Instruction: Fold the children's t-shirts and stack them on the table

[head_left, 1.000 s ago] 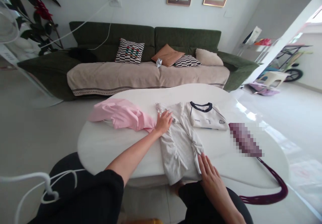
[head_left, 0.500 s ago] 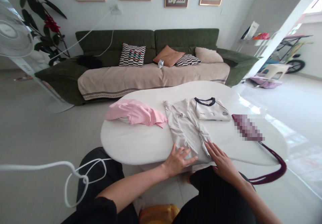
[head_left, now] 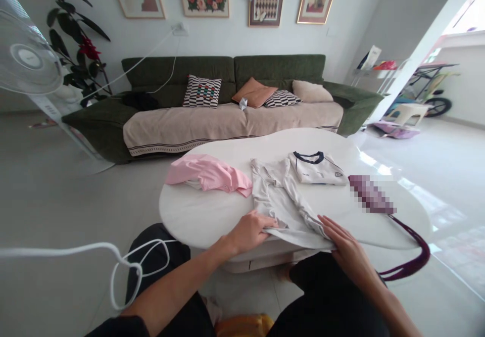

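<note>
Left hand (head_left: 248, 231), moved to the table (head_left: 204, 215) near edge, pinches the newly raised hem of the grey shirt (head_left: 282, 200); right hand (head_left: 343, 243) touches it, grasp indiscernible.

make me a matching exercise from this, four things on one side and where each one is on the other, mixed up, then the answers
Things
1. pink garment
2. white shirt with navy collar
3. pale grey garment
4. orange cushion

Places
A. on the green sofa
B. at the near edge of the table, touched by the left hand and the right hand
C. folded, to the right of the other clothes
D. crumpled, to the left of the other clothes

Pairs: 1-D, 2-C, 3-B, 4-A
</note>
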`<state>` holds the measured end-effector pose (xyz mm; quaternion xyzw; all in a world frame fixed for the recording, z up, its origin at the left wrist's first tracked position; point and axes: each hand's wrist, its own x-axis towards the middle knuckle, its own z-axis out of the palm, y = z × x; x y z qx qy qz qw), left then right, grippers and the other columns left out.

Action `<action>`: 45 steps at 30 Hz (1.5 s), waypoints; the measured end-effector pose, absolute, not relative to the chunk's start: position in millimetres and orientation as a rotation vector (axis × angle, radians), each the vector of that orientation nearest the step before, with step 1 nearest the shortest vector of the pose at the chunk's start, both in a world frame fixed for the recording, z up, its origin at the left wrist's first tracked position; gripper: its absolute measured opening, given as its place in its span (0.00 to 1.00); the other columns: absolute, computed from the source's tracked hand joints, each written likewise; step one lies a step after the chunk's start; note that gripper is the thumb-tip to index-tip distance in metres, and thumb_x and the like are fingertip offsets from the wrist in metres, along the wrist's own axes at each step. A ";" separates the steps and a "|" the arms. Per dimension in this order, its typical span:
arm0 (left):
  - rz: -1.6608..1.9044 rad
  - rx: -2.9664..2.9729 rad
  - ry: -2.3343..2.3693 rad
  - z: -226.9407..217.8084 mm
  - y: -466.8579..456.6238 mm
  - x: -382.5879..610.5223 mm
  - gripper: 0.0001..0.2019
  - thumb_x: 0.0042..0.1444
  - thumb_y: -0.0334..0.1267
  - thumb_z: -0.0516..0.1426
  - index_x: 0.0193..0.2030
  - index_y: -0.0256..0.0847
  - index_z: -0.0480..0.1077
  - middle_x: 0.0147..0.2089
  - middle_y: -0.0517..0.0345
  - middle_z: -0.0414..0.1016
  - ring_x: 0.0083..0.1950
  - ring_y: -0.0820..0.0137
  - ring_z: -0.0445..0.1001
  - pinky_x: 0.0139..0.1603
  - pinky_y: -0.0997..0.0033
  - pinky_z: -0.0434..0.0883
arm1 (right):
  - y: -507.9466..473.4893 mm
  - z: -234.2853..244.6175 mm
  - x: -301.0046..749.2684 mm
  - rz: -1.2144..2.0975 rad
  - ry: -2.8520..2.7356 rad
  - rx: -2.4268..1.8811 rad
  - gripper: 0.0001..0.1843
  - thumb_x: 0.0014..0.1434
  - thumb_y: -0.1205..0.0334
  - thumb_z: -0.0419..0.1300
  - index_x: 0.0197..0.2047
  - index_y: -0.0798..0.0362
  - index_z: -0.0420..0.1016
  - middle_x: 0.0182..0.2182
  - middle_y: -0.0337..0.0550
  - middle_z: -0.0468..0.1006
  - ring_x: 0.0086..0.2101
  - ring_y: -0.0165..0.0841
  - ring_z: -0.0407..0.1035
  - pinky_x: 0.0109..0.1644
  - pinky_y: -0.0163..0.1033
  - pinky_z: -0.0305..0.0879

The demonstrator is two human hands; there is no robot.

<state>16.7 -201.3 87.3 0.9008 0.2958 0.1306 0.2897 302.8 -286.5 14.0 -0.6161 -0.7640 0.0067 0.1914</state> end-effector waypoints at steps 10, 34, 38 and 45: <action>0.024 2.144 0.386 118.5 -208.9 -27.6 0.12 0.55 0.41 0.54 0.45 0.42 0.71 0.32 0.62 0.74 0.31 0.76 0.69 0.33 0.82 0.62 | -313.5 62.1 327.3 0.818 -1.835 -1.740 0.21 0.51 0.55 0.55 0.49 0.46 0.72 0.48 0.42 0.73 0.48 0.41 0.66 0.50 0.40 0.64; 0.321 2.055 1.378 21.5 -19.4 78.2 0.15 0.45 0.30 0.57 0.42 0.34 0.68 0.46 0.48 0.69 0.49 0.63 0.66 0.49 0.66 0.62 | -93.4 -7.7 321.8 0.665 -1.216 -1.999 0.13 0.34 0.56 0.62 0.21 0.53 0.65 0.19 0.41 0.67 0.31 0.41 0.66 0.34 0.41 0.59; 0.264 2.086 1.312 35.8 -21.9 75.4 0.10 0.42 0.29 0.57 0.34 0.33 0.70 0.36 0.53 0.73 0.40 0.65 0.70 0.42 0.70 0.65 | -100.5 8.7 318.5 0.803 -1.273 -1.897 0.13 0.35 0.54 0.61 0.19 0.54 0.66 0.17 0.39 0.67 0.26 0.37 0.66 0.29 0.38 0.60; 0.613 2.170 0.853 138.4 -26.6 38.7 0.15 0.48 0.37 0.55 0.43 0.35 0.67 0.42 0.58 0.71 0.43 0.71 0.69 0.46 0.74 0.63 | -171.1 130.9 320.4 0.486 -1.393 -1.546 0.18 0.44 0.49 0.60 0.35 0.51 0.67 0.28 0.38 0.72 0.30 0.31 0.67 0.34 0.35 0.63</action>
